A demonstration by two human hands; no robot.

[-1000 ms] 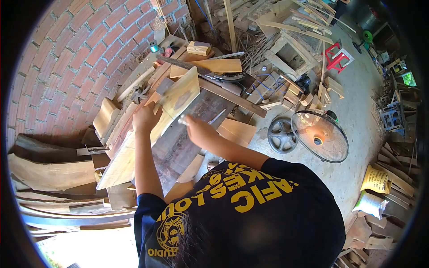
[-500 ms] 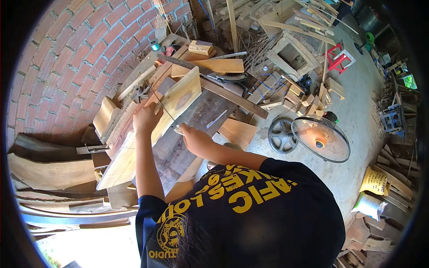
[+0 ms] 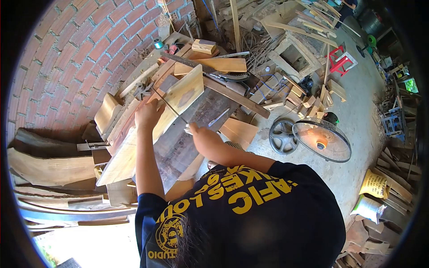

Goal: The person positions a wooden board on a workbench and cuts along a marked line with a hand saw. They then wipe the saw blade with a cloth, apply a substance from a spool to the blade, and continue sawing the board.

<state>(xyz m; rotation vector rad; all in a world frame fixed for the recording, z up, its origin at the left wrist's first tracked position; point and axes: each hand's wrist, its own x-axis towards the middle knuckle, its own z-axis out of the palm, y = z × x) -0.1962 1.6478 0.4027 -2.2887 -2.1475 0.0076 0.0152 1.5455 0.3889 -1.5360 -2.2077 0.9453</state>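
Observation:
A long pale wooden board (image 3: 179,96) stands on edge, slanting across the dark workbench (image 3: 176,152). My left hand (image 3: 148,115) is closed over the upper edge of this board, near its middle. In my right hand (image 3: 199,134), just off the board's near side, is the light-coloured handle end of a thin dark rod-like tool (image 3: 168,105). The rod crosses the top edge of the board and points to the far left; its exact kind cannot be made out. A metal clamp-like fitting (image 3: 142,90) lies beyond my left hand.
A handsaw (image 3: 187,61), wood blocks (image 3: 203,46) and a green spool (image 3: 158,43) lie at the bench's far end. A fan (image 3: 322,139) stands on the floor to the right, near a red stool (image 3: 340,61). Curved planks (image 3: 53,167) are stacked at left. Part of another person (image 3: 347,8) shows at top right.
The rod has slid across the board's edge, with my right hand moving back toward me and then slightly forward. My left hand stays on the board. The view has shifted slightly.

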